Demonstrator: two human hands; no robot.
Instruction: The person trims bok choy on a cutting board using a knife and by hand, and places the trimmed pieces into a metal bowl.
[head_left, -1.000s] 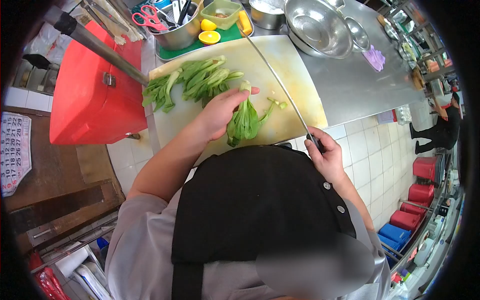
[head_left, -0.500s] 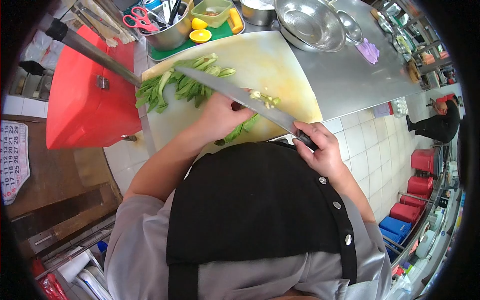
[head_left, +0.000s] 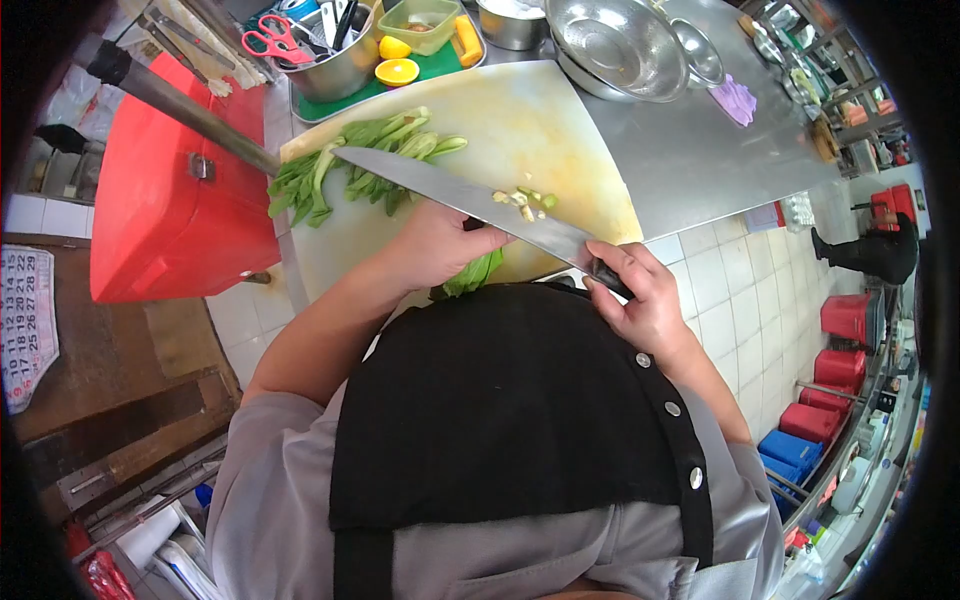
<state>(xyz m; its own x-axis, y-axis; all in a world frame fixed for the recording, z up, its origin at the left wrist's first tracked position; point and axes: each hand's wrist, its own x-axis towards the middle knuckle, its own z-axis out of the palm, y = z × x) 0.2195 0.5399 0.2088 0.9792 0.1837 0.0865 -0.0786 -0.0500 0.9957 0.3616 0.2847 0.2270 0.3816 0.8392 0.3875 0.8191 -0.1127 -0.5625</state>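
Note:
My right hand (head_left: 640,290) is wrapped round the black handle of a large kitchen knife (head_left: 445,190). Its long blade points left across the whitish cutting board (head_left: 530,110). Under the blade, my left hand (head_left: 450,245) is closed on a leafy green vegetable (head_left: 475,275), which looks like bok choy; the thumb lies close to the blade and the other fingers are mostly hidden. Small pale cut stem ends (head_left: 525,203) lie just beyond the blade. More bok choy (head_left: 385,140) is heaped at the board's left side, partly behind the knife tip.
Behind the board, a green tray (head_left: 345,108) bears cut orange fruit (head_left: 397,72) and a metal pot (head_left: 335,75) of utensils. Metal bowls (head_left: 620,50) stand at back right. A red cooler box (head_left: 190,190) and a metal pole (head_left: 180,105) are left. Another person (head_left: 870,248) is far right.
The knife tip has shifted slightly left and down. My left thumb is now more stretched out towards the blade, and the cut stem ends lie more spread on the board.

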